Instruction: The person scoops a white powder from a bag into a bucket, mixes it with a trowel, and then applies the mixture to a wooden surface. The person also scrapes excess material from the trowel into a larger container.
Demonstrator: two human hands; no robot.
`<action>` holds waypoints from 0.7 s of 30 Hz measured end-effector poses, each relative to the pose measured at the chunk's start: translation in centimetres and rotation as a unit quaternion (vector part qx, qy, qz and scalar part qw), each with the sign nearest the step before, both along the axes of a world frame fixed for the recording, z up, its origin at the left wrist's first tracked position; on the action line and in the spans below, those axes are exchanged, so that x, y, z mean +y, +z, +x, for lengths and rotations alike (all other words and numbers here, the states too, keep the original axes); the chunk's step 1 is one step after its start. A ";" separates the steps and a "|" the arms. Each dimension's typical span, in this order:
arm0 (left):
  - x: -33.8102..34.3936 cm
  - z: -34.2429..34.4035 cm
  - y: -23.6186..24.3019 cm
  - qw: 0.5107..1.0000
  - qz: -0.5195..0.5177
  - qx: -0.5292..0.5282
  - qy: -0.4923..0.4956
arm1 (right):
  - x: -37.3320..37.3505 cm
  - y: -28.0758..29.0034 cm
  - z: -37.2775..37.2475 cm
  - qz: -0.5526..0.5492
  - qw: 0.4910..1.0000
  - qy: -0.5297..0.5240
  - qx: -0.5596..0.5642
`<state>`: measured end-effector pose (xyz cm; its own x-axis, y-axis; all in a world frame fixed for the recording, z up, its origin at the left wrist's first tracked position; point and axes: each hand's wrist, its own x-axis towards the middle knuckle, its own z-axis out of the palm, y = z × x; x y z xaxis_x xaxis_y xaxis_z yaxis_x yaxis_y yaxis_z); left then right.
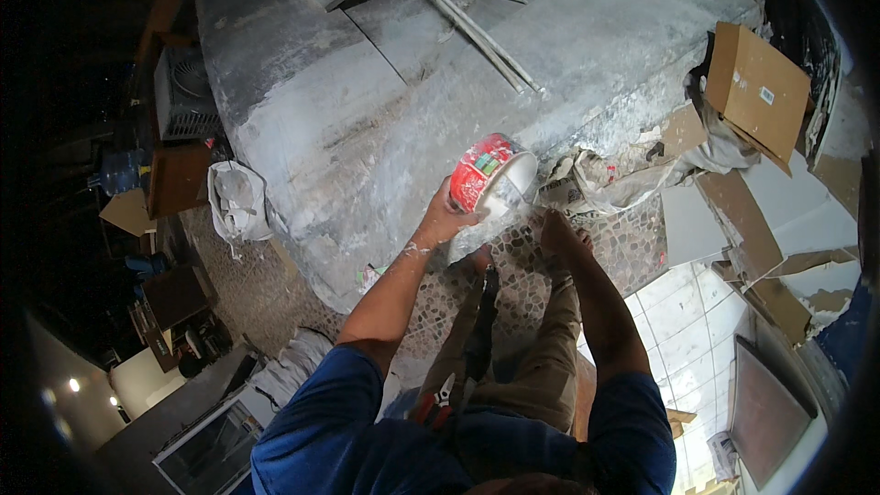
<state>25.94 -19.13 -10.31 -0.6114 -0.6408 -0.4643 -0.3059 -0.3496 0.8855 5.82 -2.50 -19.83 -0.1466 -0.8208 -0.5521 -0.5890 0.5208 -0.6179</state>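
My left hand (447,216) is closed around the lower side of a red plastic tub (473,178). The tub is tipped so that its open mouth faces right and toward me, and white paste-like material coats the inside. Close to that mouth is my right hand (554,231), its fingers curled. From it a flat pale tool (514,191) seems to reach into the tub; its handle is hidden and its exact kind is unclear. White smears mark the left wrist and the tub's side.
Ahead spreads a large grey dusty surface (321,119) with thin pale rods (458,23) on it. A white sack (236,203) stands left. At right are a cardboard box (757,82), a crumpled sack (612,181) and cardboard sheets (744,220). Red-handled pliers (442,400) hang at my waist.
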 end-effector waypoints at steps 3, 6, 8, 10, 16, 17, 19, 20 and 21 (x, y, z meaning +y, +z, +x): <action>0.3 1.2 0.7 0.998 0.043 0.014 0.036 | -1.7 3.0 -0.8 0.035 0.998 0.049 -0.002; -0.3 -0.2 0.3 1.000 0.016 -0.003 -0.010 | 0.8 -5.0 -0.9 -0.042 0.988 0.067 0.136; -0.2 -2.6 0.7 0.999 0.010 0.019 -0.032 | 4.7 -12.3 -0.1 -0.188 0.953 0.123 0.204; -0.1 -1.7 0.5 1.000 0.007 0.017 -0.014 | 3.2 -11.1 1.8 -0.204 0.972 0.107 0.053; 0.0 -1.5 0.1 0.999 0.018 0.028 -0.005 | 6.7 -8.9 0.4 0.059 0.992 0.022 0.108; 0.0 -0.5 -0.2 1.000 0.007 0.011 0.007 | 5.6 -6.0 1.7 -0.036 0.990 0.089 0.107; 0.5 0.3 0.3 0.999 0.017 0.001 0.028 | 3.9 -0.4 2.3 -0.124 0.989 0.083 -0.024; 0.5 0.2 0.6 0.999 0.038 0.008 0.031 | 3.7 0.8 1.8 -0.111 0.981 0.009 -0.160; 0.4 0.3 0.9 0.998 0.059 0.012 0.035 | 3.3 2.8 1.1 -0.087 0.990 0.030 -0.109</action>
